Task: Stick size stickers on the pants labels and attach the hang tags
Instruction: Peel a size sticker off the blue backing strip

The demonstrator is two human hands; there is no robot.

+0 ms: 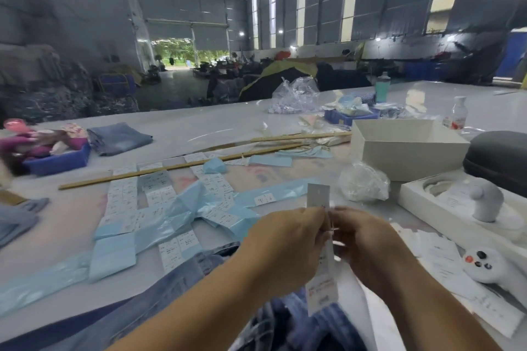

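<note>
We take the denim pants (199, 273) as our landmark; they lie bunched on the tabletop (199, 128) at the near edge, right under our hands. Just above them, our left hand (288, 248) and right hand (368, 245) meet around a stack of white hang tags (320, 239), held upright so the top end shows above the fingers and the printed lower end hangs down toward the pants. The left grip is narrow, pinching the tags along their left edge; the right grip is also narrow, fingertips closed at the tags' right edge around what looks like a thin fastener or loop, though it is too small for us to be sure. We judge the tags are held raised and steady like this so the fastener can be threaded before it goes to the pants.

Beyond the pants, toward the far side, the size sticker sheets (134, 194) lie spread flat among strips of pale blue backing paper (182, 211), within easy reach. Right of the pants sit an open white box (405, 148) and a white controller (482, 263), out of the working path.
</note>
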